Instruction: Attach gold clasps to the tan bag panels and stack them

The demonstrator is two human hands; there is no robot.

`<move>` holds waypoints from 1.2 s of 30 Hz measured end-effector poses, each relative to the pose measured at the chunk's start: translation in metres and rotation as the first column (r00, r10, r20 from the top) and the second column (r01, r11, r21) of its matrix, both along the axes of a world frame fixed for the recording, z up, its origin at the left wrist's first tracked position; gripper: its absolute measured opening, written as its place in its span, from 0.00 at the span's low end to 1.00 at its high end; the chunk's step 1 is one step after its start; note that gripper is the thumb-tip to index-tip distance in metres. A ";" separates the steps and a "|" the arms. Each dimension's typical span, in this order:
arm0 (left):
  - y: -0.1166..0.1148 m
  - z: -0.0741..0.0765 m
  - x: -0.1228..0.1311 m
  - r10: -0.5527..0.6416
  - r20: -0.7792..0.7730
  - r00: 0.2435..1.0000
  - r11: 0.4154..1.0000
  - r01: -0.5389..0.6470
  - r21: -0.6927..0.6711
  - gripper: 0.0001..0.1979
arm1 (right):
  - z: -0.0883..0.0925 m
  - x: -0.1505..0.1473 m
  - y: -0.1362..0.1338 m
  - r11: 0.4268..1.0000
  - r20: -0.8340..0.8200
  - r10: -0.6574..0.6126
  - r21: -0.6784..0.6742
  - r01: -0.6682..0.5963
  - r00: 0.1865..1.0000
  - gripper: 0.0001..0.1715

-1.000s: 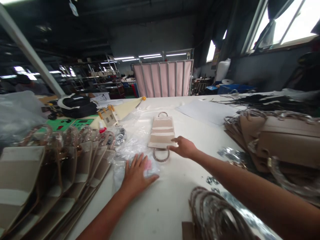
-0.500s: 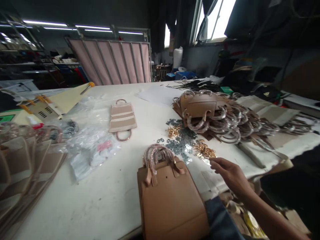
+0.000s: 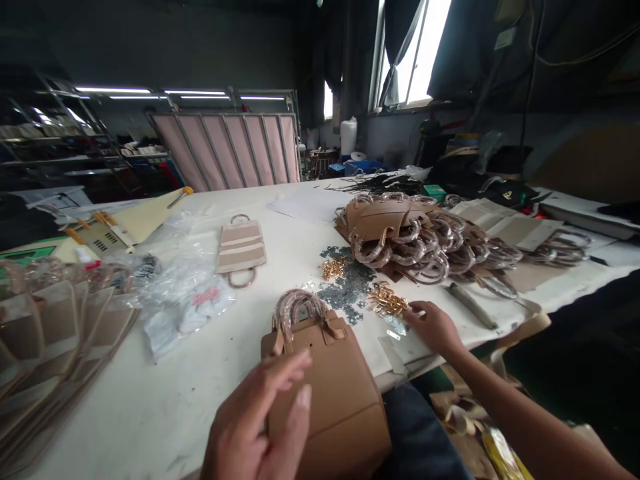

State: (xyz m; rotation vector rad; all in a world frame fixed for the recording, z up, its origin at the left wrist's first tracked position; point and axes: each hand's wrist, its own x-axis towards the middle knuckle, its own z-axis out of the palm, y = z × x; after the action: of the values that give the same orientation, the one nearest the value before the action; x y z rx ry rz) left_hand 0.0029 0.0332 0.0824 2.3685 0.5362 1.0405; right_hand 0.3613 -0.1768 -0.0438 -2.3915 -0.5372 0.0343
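Note:
A tan handbag (image 3: 325,393) with wrapped ring handles lies at the near edge of the white table (image 3: 165,393). My left hand (image 3: 260,417) hovers over its near left side, fingers loosely stretched and apart, holding nothing. My right hand (image 3: 434,327) rests on the table to the bag's right, fingertips down among small metal parts beside a heap of gold fittings (image 3: 386,303). Whether those fingers pinch a piece is too small to tell. A striped beige bag (image 3: 241,247) lies flat further back.
A pile of tan bags with wrapped handles (image 3: 415,233) fills the right side. Bags stand in a row (image 3: 55,333) at the left edge. Crumpled clear plastic (image 3: 175,293) lies between. Dark metal bits (image 3: 345,287) are scattered mid-table. A pink folding screen (image 3: 230,150) stands behind.
The view swung right and down from the striped bag to the tan handbag. My right hand moved from the striped bag to the metal parts; my left hand has come up over the handbag.

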 end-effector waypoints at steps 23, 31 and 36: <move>0.044 -0.070 0.016 0.131 -0.120 0.984 0.963 -0.155 -0.219 0.03 | 0.051 -0.201 0.101 0.600 -0.313 0.647 0.772 -0.210 0.695 0.26; 0.028 -0.059 0.010 0.145 -0.066 0.987 0.931 -0.159 -0.329 0.09 | 0.038 -0.218 0.119 0.601 -0.153 0.674 0.682 -0.417 0.723 0.18; 0.032 -0.063 0.003 0.235 -0.123 0.964 0.833 -0.265 -0.485 0.06 | 0.028 -0.220 0.120 0.636 -0.087 0.637 0.620 -0.459 0.766 0.15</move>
State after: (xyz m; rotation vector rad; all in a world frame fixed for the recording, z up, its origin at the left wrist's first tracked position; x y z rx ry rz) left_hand 0.0062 0.0649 0.0195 1.9010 1.0279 0.8121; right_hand 0.1414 -0.0572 -0.0155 -1.5148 -0.9715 0.4478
